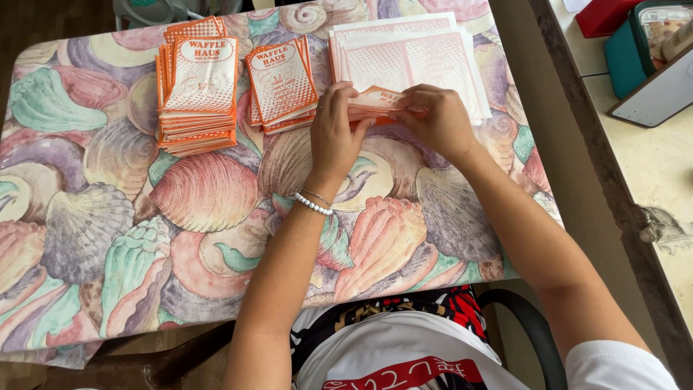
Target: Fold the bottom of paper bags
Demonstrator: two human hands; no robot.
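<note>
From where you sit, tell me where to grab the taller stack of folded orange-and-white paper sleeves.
Grip the taller stack by its two long sides, low down, coming from above with both hands. It lies flat on the shell-patterned tablecloth, its loose layers fanned at the edges, so pinching only the top would likely lift a few sleeves.

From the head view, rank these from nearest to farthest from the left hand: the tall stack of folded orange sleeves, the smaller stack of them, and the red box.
From the left hand:
1. Smaller stack, just to its left.
2. Tall stack, farther left on the table.
3. Red box, far right on the counter.
</note>
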